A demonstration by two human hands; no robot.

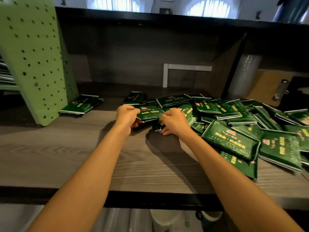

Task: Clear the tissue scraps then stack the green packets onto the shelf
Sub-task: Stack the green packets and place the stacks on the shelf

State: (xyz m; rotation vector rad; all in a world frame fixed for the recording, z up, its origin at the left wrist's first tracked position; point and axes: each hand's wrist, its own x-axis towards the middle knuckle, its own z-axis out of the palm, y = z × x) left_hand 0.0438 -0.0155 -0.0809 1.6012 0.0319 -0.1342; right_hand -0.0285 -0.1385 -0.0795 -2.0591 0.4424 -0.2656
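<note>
View: single head-worn, wide-angle camera
Facing: forward and down onto the worktop (pixel 83 156)
Range: close, at arm's length
Frame edges: bent by the lens
Shared views: one only

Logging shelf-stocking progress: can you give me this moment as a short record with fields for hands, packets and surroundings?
left hand: holds top packet
right hand: fingers curled on lower packet
loose heap: right, unstacked
small stack: left, beside pegboard
surface: wooden shelf
tissue scraps: none visible

Two hands (pixel 127 116) (pixel 173 121), over twenty green packets (pixel 231 142)
</note>
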